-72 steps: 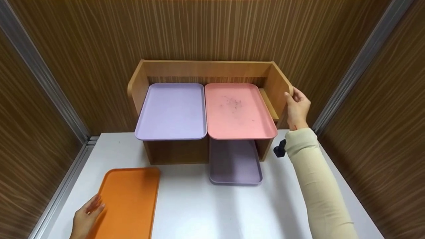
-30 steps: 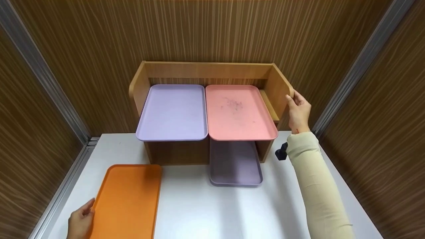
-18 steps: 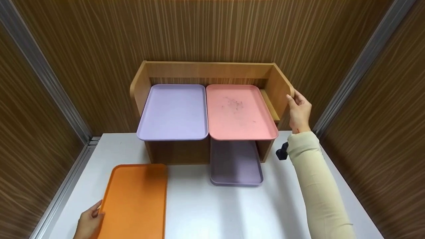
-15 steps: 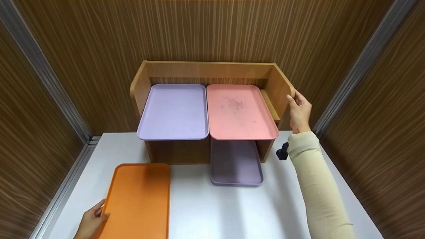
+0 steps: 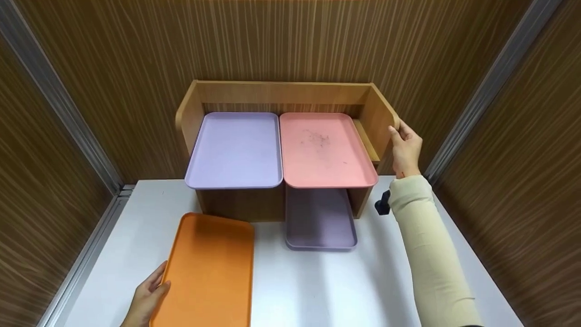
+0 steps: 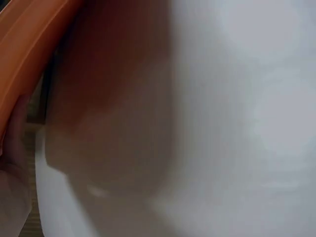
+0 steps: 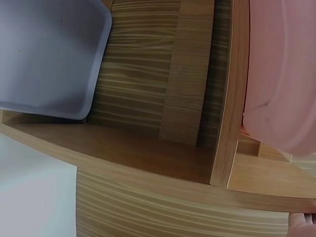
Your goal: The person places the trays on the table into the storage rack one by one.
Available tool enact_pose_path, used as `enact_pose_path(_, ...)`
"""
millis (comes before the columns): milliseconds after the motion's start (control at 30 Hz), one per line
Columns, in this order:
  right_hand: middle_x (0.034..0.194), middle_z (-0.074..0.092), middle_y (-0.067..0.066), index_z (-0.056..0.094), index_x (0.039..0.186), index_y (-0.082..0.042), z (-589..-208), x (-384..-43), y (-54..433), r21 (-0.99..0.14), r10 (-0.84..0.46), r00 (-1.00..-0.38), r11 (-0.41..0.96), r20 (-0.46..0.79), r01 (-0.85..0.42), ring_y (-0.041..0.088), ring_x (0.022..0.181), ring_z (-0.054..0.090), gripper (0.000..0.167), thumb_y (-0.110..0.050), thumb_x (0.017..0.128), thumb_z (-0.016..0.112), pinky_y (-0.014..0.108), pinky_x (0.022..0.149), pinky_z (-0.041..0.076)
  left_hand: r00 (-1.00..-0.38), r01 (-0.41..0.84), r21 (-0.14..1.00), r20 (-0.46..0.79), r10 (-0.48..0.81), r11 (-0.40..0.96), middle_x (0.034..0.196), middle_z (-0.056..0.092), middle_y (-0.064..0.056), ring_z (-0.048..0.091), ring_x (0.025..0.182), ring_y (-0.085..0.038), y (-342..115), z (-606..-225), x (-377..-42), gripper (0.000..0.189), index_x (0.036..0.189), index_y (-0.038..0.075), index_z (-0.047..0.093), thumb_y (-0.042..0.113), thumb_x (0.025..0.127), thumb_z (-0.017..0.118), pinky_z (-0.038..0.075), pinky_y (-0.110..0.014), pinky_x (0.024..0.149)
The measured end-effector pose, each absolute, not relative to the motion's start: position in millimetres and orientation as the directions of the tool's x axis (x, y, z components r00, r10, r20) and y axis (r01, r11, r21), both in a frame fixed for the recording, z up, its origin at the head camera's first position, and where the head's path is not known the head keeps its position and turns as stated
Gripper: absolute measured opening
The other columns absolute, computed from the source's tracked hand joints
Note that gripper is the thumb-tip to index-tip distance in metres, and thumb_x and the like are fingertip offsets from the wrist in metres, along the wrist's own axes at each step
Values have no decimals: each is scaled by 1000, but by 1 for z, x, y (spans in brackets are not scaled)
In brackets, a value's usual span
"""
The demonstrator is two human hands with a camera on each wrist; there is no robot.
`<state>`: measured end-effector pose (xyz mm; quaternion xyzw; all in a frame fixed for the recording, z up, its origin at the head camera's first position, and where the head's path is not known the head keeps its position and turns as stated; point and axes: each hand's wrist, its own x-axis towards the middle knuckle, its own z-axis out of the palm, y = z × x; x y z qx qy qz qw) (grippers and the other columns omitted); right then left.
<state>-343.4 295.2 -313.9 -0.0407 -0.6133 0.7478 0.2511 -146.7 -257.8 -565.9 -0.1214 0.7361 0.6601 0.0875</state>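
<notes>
My left hand (image 5: 147, 293) grips the left edge of an orange tray (image 5: 211, 268), thumb on top. In the left wrist view the tray's rim (image 6: 29, 49) is above the white table, with a shadow below it. My right hand (image 5: 407, 147) pinches the right side panel of a wooden shelf (image 5: 286, 93). On the shelf's upper level lie a lavender tray (image 5: 236, 150) at left and a pink tray (image 5: 329, 150) at right, side by side. Below the pink one, a purple tray (image 5: 320, 222) juts out of the lower right compartment.
The shelf stands on a white table (image 5: 295, 290) near the wood-patterned back wall (image 5: 281, 41). Its lower left compartment (image 5: 245, 205) is in shadow. A small black object (image 5: 382, 203) shows beside my right sleeve. Metal rails (image 5: 59, 86) run along the corners.
My left hand has moved the orange tray right and toward the shelf, and its far edge now slants. My right hand keeps its hold on the side panel. The other trays stay in place.
</notes>
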Motion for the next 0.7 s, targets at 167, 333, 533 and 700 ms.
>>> enact_pose_path(167, 136, 48, 22, 47, 134, 5, -312, -342, 292, -948, 410, -879, -91, 245, -306, 25, 126, 46, 42, 3, 92, 53, 29, 104, 36, -954, -299, 947, -296, -45, 120, 153, 17, -13, 20, 139, -32, -250, -558, -148, 65, 148, 4, 19, 15, 95, 55, 31, -31, 105)
enact_pose_path(333, 137, 47, 20, 47, 135, 4, -310, -340, 290, -952, 401, -884, -80, 242, -297, 25, 127, 45, 42, 2, 93, 53, 30, 106, 34, -955, -296, 950, -294, -35, 102, 153, 20, -11, 22, 138, -27, -244, -552, -148, 67, 148, 5, 22, 17, 94, 58, 37, -6, 84)
enact_pose_path(533, 136, 48, 20, 47, 134, 4, -309, -340, 290, -953, 404, -883, -73, 240, -293, 24, 127, 46, 42, 4, 93, 52, 29, 105, 36, -974, -226, 974, -226, -14, 4, 151, 23, -13, 47, 113, 8, -235, -548, -148, 64, 146, 0, 24, 11, 93, 58, 42, -12, 88)
enact_pose_path(700, 137, 48, 20, 47, 134, 4, -310, -338, 293, -953, 407, -882, -75, 240, -294, 24, 127, 45, 42, 3, 92, 52, 29, 105, 36, -981, -189, 981, -190, -38, -46, 148, 28, -15, 51, 102, 13, -224, -542, -153, 60, 144, -1, 30, 8, 92, 58, 45, -15, 88)
